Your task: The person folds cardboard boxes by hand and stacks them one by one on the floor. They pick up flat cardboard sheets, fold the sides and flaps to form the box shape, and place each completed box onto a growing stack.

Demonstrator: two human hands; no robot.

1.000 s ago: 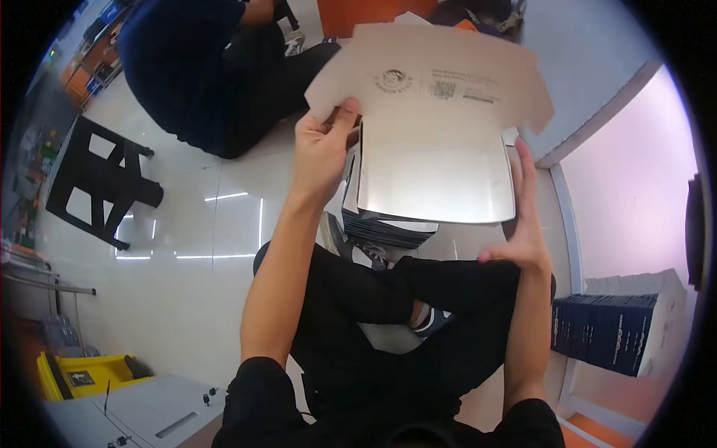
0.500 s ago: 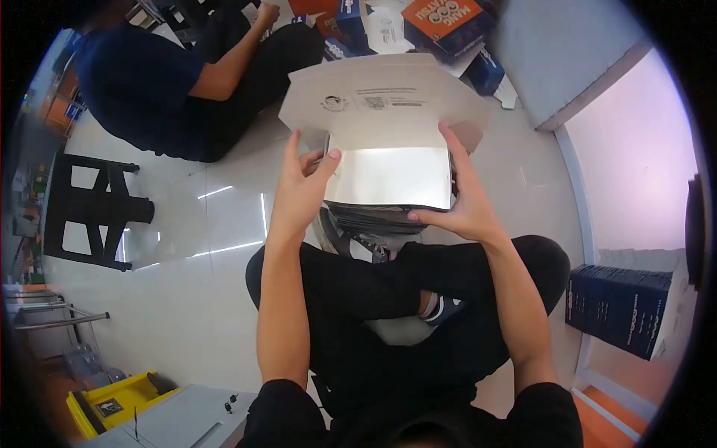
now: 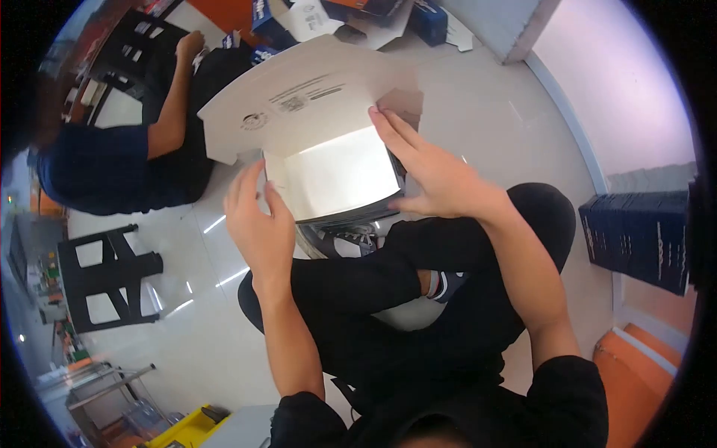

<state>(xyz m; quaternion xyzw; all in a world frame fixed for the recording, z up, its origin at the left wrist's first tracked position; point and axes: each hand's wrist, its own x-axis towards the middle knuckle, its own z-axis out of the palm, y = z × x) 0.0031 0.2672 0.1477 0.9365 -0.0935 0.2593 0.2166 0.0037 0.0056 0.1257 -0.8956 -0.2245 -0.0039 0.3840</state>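
Note:
An open cardboard box, white inside and dark outside, stands above my crossed legs. Its wide lid flap is raised at the far side and carries a printed logo, a square code and small text. Beside the box's left wall is my left hand, fingers and thumb apart; whether it touches the wall is unclear. My right hand holds the right side, its fingers stretched along the wall by a small side flap and its thumb at the near corner. Beneath the box, dark flat layers show in part.
Another person sits on the floor at the upper left. Dark blue and orange boxes lie at the top. A black stool stands left. A stack of dark blue flat cartons is at the right, by the wall.
The view has turned, so the box appears further left and tilted. My left hand's fingers have loosened from the box's left wall. My right hand's fingers lie flatter along the right side.

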